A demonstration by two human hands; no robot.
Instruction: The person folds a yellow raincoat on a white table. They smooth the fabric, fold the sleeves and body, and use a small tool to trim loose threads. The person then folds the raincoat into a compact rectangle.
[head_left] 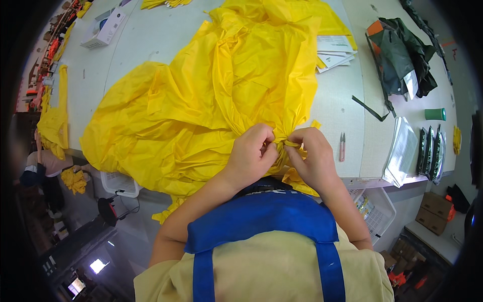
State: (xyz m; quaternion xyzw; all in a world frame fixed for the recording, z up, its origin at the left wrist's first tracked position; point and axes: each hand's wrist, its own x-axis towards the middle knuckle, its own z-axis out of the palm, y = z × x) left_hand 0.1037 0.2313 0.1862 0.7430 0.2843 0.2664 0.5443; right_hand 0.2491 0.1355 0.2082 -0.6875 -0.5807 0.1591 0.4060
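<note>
A large heap of thin, crinkled yellow fabric (191, 108) lies across the pale table and hangs over its near edge. Close to my body, my left hand (253, 155) is closed on a gathered part of it, fingertips pinched. Just beside it, my right hand (313, 155) pinches a narrow twisted strip of the same yellow fabric, where the folds draw together in a knot-like bunch. Both hands almost meet at this bunch. The exact ends of the strip are hidden by my fingers.
Right of the fabric lie white papers (334, 50), a small pink-handled tool (342, 147), clear plastic bags (401, 151), dark packets (430, 153), a green spool (435, 114) and a dark green bag (400, 58). A white box (103, 29) stands far left. Another person (48, 166) works at left.
</note>
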